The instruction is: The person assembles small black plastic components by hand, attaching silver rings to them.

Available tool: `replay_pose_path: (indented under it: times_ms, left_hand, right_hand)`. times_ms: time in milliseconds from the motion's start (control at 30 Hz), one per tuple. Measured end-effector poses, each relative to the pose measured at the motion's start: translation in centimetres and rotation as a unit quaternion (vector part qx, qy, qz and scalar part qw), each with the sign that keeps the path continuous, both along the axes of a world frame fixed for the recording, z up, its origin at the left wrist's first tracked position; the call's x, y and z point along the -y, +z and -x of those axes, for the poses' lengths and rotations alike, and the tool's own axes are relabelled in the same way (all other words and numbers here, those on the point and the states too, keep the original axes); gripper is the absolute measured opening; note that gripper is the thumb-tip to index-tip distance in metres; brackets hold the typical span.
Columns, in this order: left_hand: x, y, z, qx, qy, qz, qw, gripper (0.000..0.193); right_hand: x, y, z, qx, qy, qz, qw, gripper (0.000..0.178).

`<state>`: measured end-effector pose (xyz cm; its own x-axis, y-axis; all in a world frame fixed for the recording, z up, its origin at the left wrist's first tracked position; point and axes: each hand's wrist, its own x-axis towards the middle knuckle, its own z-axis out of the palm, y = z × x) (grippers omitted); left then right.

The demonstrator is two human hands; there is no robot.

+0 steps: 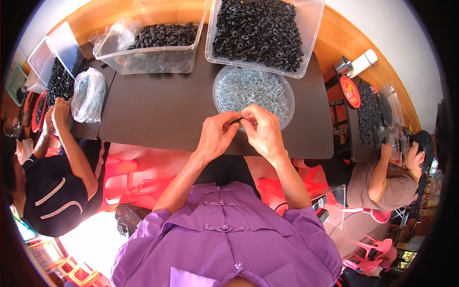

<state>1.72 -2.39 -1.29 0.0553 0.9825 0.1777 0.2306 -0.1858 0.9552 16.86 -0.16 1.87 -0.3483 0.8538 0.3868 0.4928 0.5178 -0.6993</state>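
Observation:
My left hand [219,133] and my right hand [262,130] meet just over the near rim of a round clear tub [291,98]. Fingertips of both pinch a small black plastic part [235,121], mostly covered by the fingers. Small clear, bluish pieces [251,91] fill the round tub. Behind it a clear bin [313,33] holds a heap of black ring-like plastic parts [258,33].
Another clear bin [148,61] with black parts and a plastic bag stands at the table's [153,105] back left. One person [57,191] works at my left beside a bag [89,98] of pieces; another person [392,177] sits at a right-hand table. Red stools [143,182] stand below.

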Motion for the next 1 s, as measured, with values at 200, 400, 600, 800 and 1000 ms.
replay_pose_path:
  times_ms: [200, 400, 600, 800, 1000]
  left_hand:
    - [-0.3, -0.6, 0.0, 0.093, 0.011, 0.056, 0.994, 0.017]
    - [0.0, 0.1, -0.6, 0.042, 0.033, 0.047, 0.997, 0.019]
    - [0.0, 0.4, -0.7, 0.027, 0.057, 0.059, 0.996, 0.023]
    - [0.0, 0.4, -0.2, 0.128, -0.014, 0.146, 0.981, 0.019]
    - [-0.3, 0.0, -0.2, 0.165, -0.021, 0.150, 0.975, 0.017]
  right_hand:
    - [1.4, -0.2, -0.1, 0.044, 0.004, -0.043, 0.998, 0.035]
    - [2.2, -0.7, 0.6, 0.135, -0.035, -0.122, 0.983, 0.040]
    - [2.0, -1.1, 0.6, 0.158, -0.047, -0.148, 0.975, 0.040]
    - [1.6, -0.8, 0.1, 0.170, -0.038, -0.143, 0.974, 0.041]
    - [1.6, -1.1, 0.3, 0.185, -0.037, -0.148, 0.971, 0.041]
